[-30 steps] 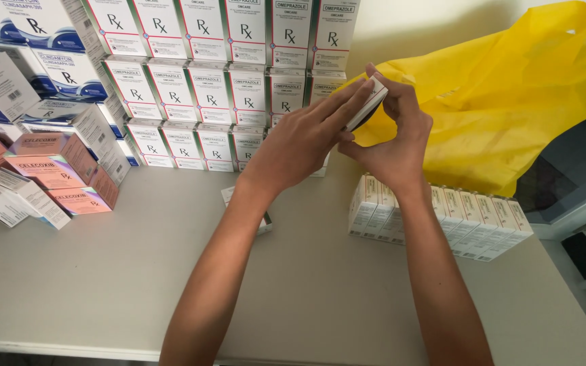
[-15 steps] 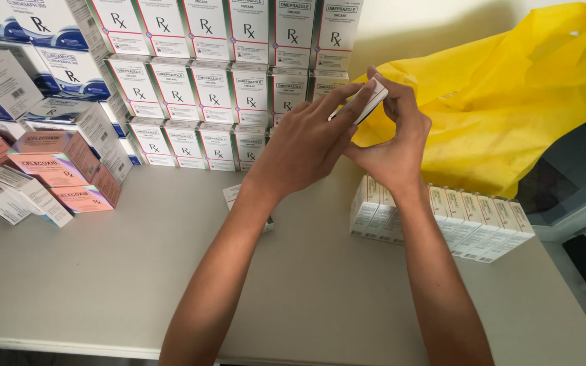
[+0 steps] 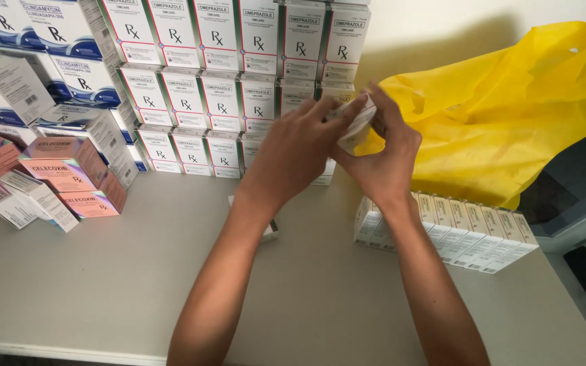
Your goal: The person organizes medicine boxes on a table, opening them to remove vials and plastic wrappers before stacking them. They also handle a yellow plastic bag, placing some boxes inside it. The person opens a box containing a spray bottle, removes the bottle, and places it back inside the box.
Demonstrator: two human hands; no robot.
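Both my hands hold one small white medicine box (image 3: 357,125) raised above the grey table (image 3: 103,285). My left hand (image 3: 300,152) covers its left side, fingers on top. My right hand (image 3: 384,152) cups it from the right and below. Most of the box is hidden by my fingers. Under my right wrist, a row of several white boxes (image 3: 466,230) stands side by side on the table. A small box (image 3: 268,230) lies on the table, mostly hidden by my left forearm.
A wall of stacked white medicine boxes (image 3: 225,81) stands at the back. Blue-and-white boxes (image 3: 35,61) and pink boxes (image 3: 69,176) are piled at the left. A yellow plastic bag (image 3: 503,115) sits at the back right. A dark device (image 3: 578,176) lies past the table's right edge.
My hands have stayed together on the small box, with only a slight turn of it between my fingers.
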